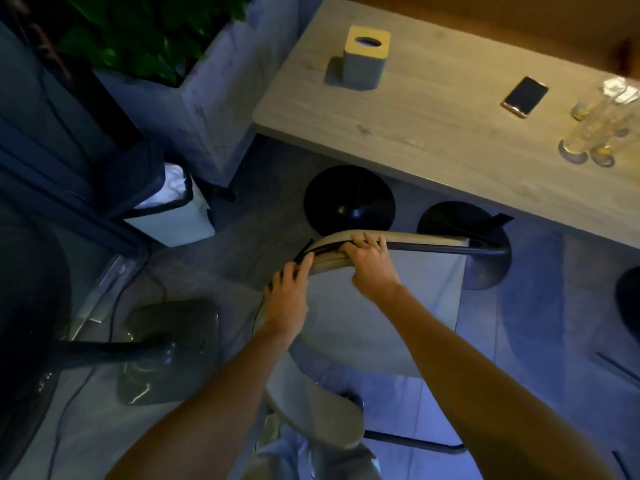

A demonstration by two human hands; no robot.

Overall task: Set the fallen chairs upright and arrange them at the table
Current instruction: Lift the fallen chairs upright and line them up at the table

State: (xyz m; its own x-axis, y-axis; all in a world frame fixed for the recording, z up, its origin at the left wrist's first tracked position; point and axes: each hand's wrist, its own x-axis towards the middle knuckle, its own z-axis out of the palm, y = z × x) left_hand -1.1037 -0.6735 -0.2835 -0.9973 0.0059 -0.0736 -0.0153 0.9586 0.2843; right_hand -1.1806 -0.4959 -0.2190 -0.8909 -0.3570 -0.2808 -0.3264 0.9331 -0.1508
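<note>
A pale chair (pixel 388 317) with a dark metal frame lies tipped in front of me, below the near edge of the wooden table (pixel 433 133). My right hand (pixel 372 263) is closed over its upper rim, fingers curled across the edge. Just to the left, my left hand (pixel 285 296) grips the rim's corner by a dark frame bar. One dark chair leg (pixel 450 250) runs rightward from the rim. Part of the chair's shell (pixel 311 410) shows between my forearms, with another leg (pixel 415 441) low down.
Two black round table bases (pixel 348 199) (pixel 485 251) stand on the floor under the table. On the table are a tissue box (pixel 367 58), a phone (pixel 525 97) and glasses (pixel 595 133). A lined bin (pixel 173 209), a planter (pixel 207 98) and a fan base (pixel 166 351) with cable crowd the left.
</note>
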